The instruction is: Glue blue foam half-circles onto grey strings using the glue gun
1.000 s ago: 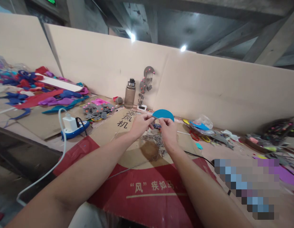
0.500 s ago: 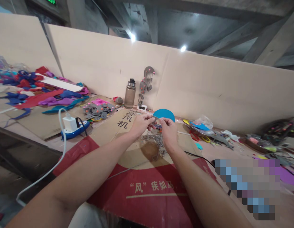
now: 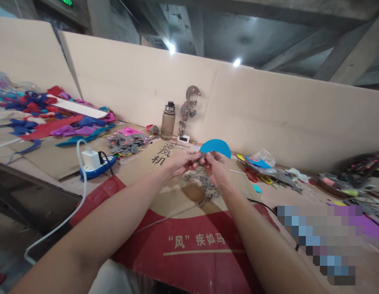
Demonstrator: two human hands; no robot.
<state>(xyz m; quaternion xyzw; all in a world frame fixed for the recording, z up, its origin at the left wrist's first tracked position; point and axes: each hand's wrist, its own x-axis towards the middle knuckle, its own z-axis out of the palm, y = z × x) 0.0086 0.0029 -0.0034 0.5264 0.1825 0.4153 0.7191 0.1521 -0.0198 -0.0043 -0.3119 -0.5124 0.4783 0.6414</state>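
My left hand (image 3: 185, 161) and my right hand (image 3: 216, 164) meet over the middle of the cardboard sheet (image 3: 173, 200). Between their fingertips they pinch a small grey felt piece (image 3: 202, 157), mostly covered by the fingers. Loose grey cord (image 3: 204, 200) lies tangled on the cardboard just below my right hand. Behind the hands is a flat blue disc (image 3: 215, 147), partly hidden by them.
A water bottle (image 3: 168, 122) and a hanging grey moon ornament (image 3: 193, 91) stand by the back board. To the left are a white plug on a blue power strip (image 3: 99, 169), grey felt pieces (image 3: 126, 143) and coloured felt scraps (image 3: 69, 124). Scissors (image 3: 251, 175) lie right.
Both hands have turned slightly and closed in on the grey felt piece, the fingers now covering more of it. The blue disc appears shifted a little to the right.
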